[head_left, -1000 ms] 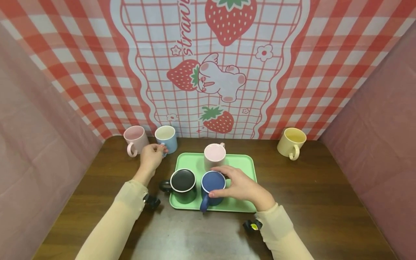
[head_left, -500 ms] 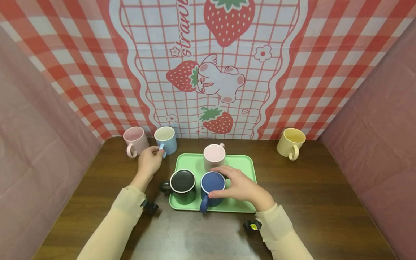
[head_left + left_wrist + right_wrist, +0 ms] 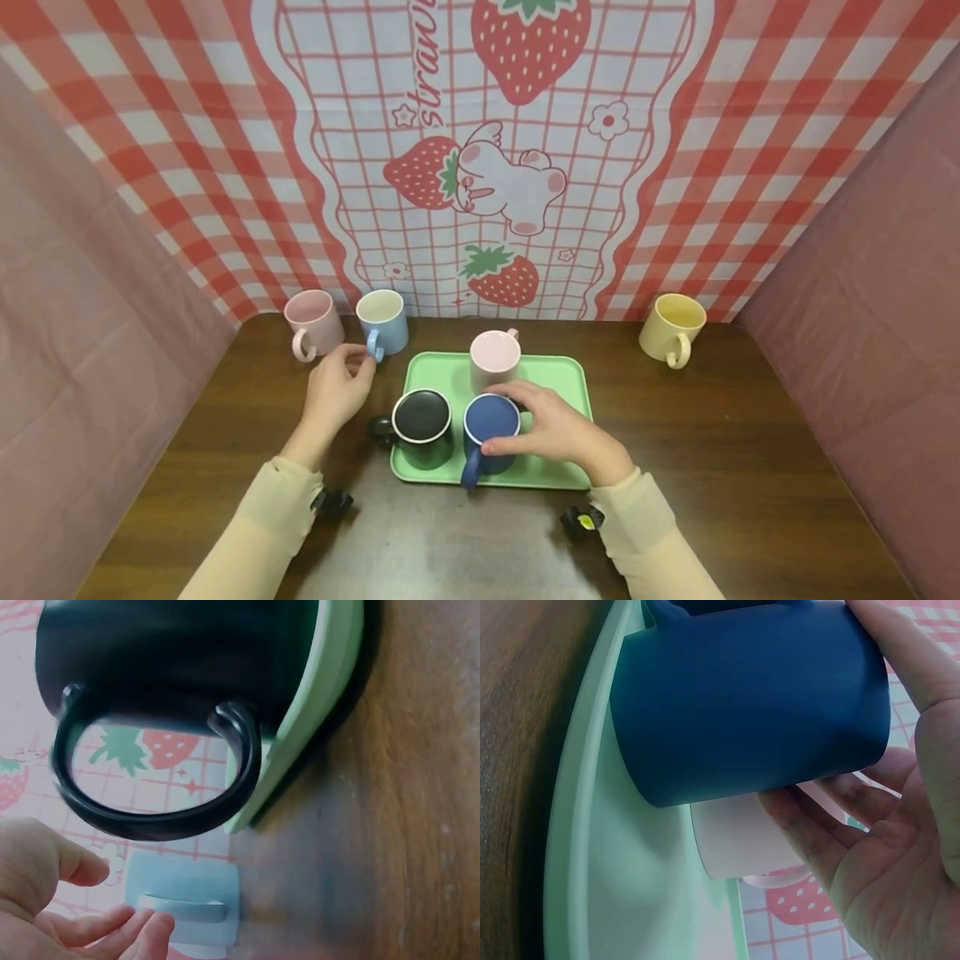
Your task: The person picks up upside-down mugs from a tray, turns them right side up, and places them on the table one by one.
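On the green tray point(image 3: 555, 375) stand a black mug point(image 3: 423, 421), a dark blue mug point(image 3: 491, 425) and a pale pink mug point(image 3: 495, 360) behind them. My right hand point(image 3: 558, 433) grips the dark blue mug near its rim, thumb on the near side and fingers round the far side. My left hand point(image 3: 337, 387) is just in front of the light blue mug point(image 3: 384, 323), fingertips close by its handle. In the left wrist view the thumb and fingers of the left hand point(image 3: 67, 900) are apart with nothing between them, and the black mug's handle point(image 3: 157, 825) looms above.
A pink mug point(image 3: 313, 323) stands at the back left beside the light blue one. At the back right is a yellow mug point(image 3: 672, 329). A red checked strawberry cloth point(image 3: 510, 167) hangs behind the wooden table point(image 3: 420, 542), with pink cloth point(image 3: 862, 300) at the sides.
My left hand has let go of the light blue mug's handle and drawn back towards me, a little left. The right hand has stayed on the dark blue mug.
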A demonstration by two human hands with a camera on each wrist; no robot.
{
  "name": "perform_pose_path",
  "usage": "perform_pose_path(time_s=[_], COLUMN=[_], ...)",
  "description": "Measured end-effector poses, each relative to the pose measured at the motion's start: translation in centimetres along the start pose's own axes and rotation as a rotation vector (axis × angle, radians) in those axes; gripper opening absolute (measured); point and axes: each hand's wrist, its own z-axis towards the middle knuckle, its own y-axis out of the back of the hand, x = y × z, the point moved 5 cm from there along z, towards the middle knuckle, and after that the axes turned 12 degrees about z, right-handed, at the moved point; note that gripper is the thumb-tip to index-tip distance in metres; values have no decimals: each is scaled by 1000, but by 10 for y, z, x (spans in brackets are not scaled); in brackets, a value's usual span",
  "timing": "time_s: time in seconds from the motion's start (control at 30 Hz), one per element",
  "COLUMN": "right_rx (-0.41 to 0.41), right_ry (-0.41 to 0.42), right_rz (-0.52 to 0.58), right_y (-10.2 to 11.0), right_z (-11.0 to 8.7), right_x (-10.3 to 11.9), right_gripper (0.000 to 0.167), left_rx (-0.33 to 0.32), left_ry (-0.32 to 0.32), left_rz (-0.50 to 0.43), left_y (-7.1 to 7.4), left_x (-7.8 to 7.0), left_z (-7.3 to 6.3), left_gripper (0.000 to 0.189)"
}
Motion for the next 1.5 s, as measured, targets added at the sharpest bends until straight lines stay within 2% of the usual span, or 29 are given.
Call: perform_pose_path(time_s=[0.1,0.3,0.6,0.8,1.03,1.23,1.5], right_rx=[-5,1,4,3,11,5,9], right_ry=[9,9,-1,1,1,-6,-8], right_rz=[1,7,-8,-13,-15,-6,7], right_y=[1,1,2,4,3,2,1], right_z=[1,2,3,5,5,5,2], right_x=[1,2,3,1,0,2,0], right_gripper=[74,74,75,75,74,75,75], left_rx=[25,118,161,233,320,385,510], left_ry=[-28,-98,-206,-300,-342,-431,-541], left_rz=[-7,-26,-44,-75,-121,-158,-229], left_y=[4,6,2,-2,-1,-2,-5], left_x=[-4,-10,-11,-13,-6,-1,6], left_z=[-5,-15,-27,-29,-30,-29,-34], left_gripper=[28,26,23,21,24,29,35])
